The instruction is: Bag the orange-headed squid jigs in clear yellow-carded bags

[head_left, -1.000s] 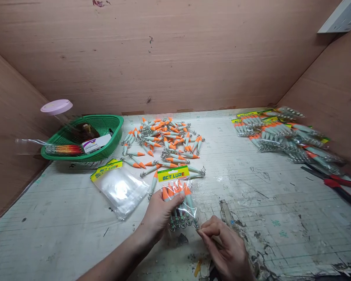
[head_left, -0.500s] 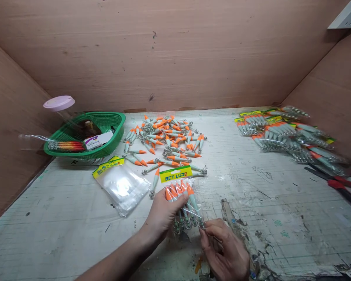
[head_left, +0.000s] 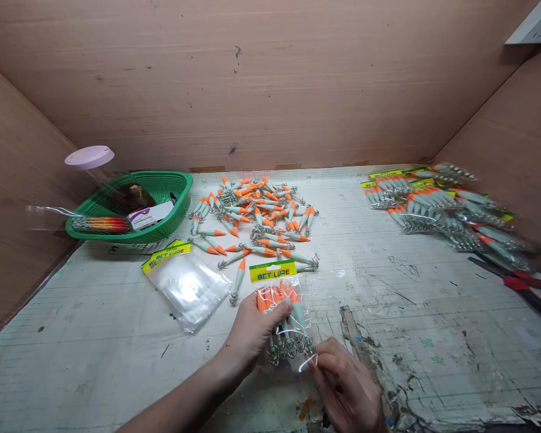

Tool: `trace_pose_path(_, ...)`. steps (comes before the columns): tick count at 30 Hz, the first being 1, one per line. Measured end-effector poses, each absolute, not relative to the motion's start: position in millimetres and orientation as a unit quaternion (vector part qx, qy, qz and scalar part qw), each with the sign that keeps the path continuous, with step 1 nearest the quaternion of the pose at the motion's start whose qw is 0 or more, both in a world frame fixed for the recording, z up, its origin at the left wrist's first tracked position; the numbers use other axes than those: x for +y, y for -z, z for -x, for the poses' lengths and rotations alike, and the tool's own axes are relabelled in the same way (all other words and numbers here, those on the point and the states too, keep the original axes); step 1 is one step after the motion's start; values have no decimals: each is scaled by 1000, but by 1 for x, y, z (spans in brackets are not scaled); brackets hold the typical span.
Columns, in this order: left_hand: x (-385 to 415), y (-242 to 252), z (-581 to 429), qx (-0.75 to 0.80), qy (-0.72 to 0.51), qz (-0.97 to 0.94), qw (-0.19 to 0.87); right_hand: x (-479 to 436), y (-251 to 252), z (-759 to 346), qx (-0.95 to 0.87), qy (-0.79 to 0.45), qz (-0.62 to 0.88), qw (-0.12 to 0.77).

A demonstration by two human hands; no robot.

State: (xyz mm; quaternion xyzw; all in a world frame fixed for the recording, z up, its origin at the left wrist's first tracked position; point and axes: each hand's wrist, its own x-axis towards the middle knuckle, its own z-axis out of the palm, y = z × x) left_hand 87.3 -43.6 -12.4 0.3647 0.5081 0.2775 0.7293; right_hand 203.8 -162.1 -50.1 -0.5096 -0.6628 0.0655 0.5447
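As I look on, a clear bag (head_left: 286, 332) marked BCT LURE is held at the near part of the white surface (head_left: 365, 240); the person's left hand (head_left: 252, 326) grips it, thumb pressed across the orange-headed squid jigs (head_left: 296, 307) inside; the right hand (head_left: 349, 382) pinches its lower right corner by the hooks, though whether film alone or a hook too I cannot tell; to do this well, I'd say, steady the jigs side by side, ease the film past the hook points without tearing it, and mind the fingertips. Counting: one bag in hand, with what look like five jigs; at least two empty bags (head_left: 187, 291), overlapping, to its left; one green basket (head_left: 174, 222) behind those; one pair of red-and-black pliers (head_left: 514, 281) at far right; the loose jigs (head_left: 270, 209) and the filled bags (head_left: 435, 207) overlap too much to count.
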Motion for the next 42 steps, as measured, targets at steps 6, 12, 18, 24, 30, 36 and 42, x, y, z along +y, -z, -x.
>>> trace_pose_path(6, -49, 15, -88, 495, -282, -358, 740, -159, 52, -201, -637, -12, 538, 551)
trace_pose_path(12, -41, 19, -89, 485, -295, -373, 734, -158, 46, -206, -628, -49, 557, 542)
trace_pose_path(18, -37, 14, -75, 501, -286, -492, 652, -164, 55, -216, -633, -68, 634, 439)
trace_pose_path(24, -68, 23, -47, 366, -202, -868, 269, -164, 57, -220, -676, -4, 635, 374)
trace_pose_path(30, -70, 47, -46, 272, -110, -946, 136, -157, 46, -220, -762, 96, 552, 326)
trace_pose_path(36, -64, 47, -45, 264, -114, -952, 106, -144, 42, -211, -815, 148, 484, 283)
trace_pose_path(42, -79, 43, -32, 341, -196, -912, 113, -141, 23, -218, -818, 48, 485, 306)
